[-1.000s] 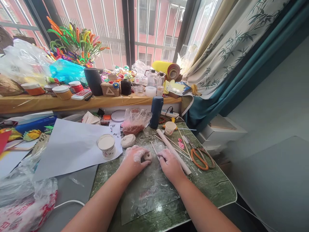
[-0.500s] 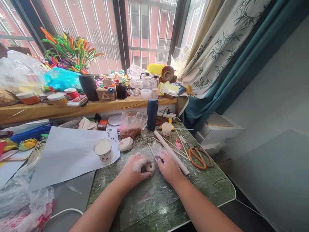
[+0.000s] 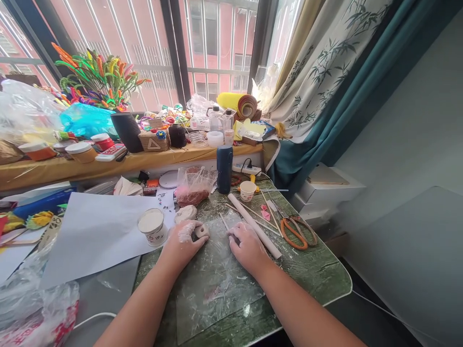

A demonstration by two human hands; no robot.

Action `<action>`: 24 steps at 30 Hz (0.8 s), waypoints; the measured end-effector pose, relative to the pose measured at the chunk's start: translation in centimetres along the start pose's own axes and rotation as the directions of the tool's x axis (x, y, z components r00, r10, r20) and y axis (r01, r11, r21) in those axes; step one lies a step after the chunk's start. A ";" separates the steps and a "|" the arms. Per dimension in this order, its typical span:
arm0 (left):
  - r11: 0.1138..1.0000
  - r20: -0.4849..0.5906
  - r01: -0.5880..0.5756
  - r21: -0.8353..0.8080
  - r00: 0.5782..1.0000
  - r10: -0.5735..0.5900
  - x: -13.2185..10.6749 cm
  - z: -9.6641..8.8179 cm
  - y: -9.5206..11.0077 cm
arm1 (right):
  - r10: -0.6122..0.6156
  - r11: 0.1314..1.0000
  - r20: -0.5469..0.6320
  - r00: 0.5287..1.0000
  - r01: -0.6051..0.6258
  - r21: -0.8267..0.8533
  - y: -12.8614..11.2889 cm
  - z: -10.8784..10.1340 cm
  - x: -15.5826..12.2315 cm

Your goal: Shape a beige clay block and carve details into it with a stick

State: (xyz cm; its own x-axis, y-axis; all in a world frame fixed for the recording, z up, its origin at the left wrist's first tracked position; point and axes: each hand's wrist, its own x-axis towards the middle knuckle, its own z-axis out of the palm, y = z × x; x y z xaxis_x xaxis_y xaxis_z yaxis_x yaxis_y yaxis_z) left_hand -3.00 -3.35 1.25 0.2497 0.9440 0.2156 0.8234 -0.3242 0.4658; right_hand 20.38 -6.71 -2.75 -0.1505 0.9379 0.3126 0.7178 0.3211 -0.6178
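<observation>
My left hand (image 3: 184,238), dusted with white, is closed around a small lump of pale clay (image 3: 202,231) with a round hole in it. Just behind that hand lies a larger lump of white clay (image 3: 185,213). My right hand (image 3: 246,243) grips a thin pale stick (image 3: 224,221) whose tip points away from me. Both hands rest over a clear, smeared plastic sheet (image 3: 217,289) on the green table. A pale rolling pin (image 3: 255,225) lies along the right hand's outer side.
Orange-handled scissors (image 3: 294,233) and thin sticks (image 3: 273,212) lie at the right. A paper cup of white powder (image 3: 152,226) stands on white paper (image 3: 97,231). Farther back are a dark blue cylinder (image 3: 224,169), a small paper cup (image 3: 248,191) and a bag of reddish material (image 3: 195,188).
My left hand has moved left with the holed clay, away from the stick. My right hand stays near its place, still gripping the stick. The view has shifted slightly.
</observation>
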 end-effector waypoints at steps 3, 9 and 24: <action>0.998 0.092 -0.033 -0.052 0.995 0.037 -0.7 0.3 1.5 | 0.000 1.000 0.001 1.000 0.000 -0.014 0.1 0.2 0.1; 0.944 0.277 -0.275 -0.184 0.907 0.318 -2.0 0.3 4.3 | -0.001 1.000 0.017 1.000 0.001 -0.031 0.4 0.3 0.1; 0.987 0.155 -0.122 -0.107 0.978 0.138 -1.8 0.8 3.4 | 0.021 1.000 0.023 1.000 -0.020 -0.012 0.7 0.2 0.1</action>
State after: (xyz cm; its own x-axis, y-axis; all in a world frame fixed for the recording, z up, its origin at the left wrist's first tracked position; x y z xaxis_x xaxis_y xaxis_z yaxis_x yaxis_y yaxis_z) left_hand -0.23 -6.12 1.74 0.4368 0.8882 0.1425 0.7271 -0.4419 0.5254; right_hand 20.68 -6.41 -3.31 -0.1510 0.9470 0.2835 0.7288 0.3004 -0.6154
